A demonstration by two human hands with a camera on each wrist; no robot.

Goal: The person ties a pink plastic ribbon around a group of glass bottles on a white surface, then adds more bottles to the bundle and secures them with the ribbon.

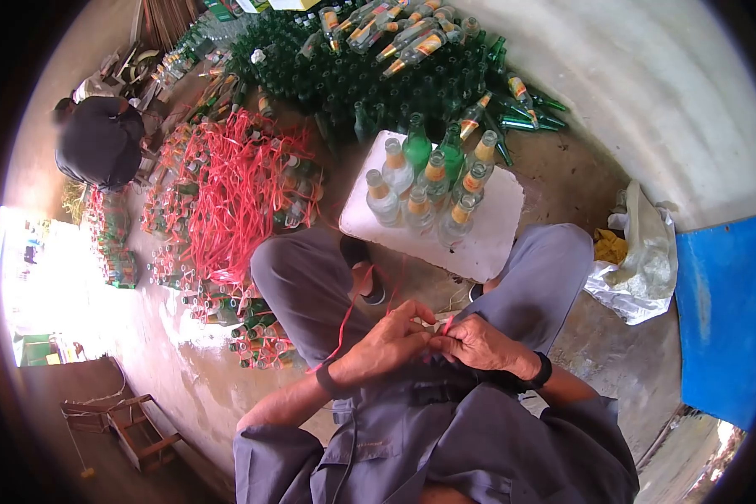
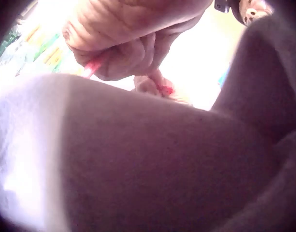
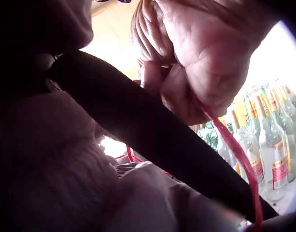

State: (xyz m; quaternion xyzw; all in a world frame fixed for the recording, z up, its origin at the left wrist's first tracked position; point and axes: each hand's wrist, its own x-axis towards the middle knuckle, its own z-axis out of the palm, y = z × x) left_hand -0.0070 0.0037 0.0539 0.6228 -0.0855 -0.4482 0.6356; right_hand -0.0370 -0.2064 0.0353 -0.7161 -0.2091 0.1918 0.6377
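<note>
I report from my remote post. The largest lot is the mass of green bottles (image 1: pixel 336 92) against the wall, most of them upright, some lying on top; I see no ribbon around them. Next comes the batch of bottles under a tangle of red strands (image 1: pixel 235 193) on the floor; whether each is fastened I cannot tell.

In front of the knees stands a low white board (image 1: pixel 500 212), bearing a close group of nine bottles (image 1: pixel 416 151), two green and the rest clear, all upright. Grouping on the board appears done. No ribbon is visible around this group, so I judge that part of the work outstanding.

The left hand (image 1: pixel 386 343) has its fingers curled round red ribbon (image 3: pixel 231 140); the right hand (image 1: pixel 479 344) also grasps it, the thumb and fingers closed. The hands meet above the lap, nearly touching, clear of the board. I find the ribbon in preparation at this point, one length trailing past the left wrist. Whether a knot or loop is complete between the fingertips I cannot tell; the fingers hide it.
</note>
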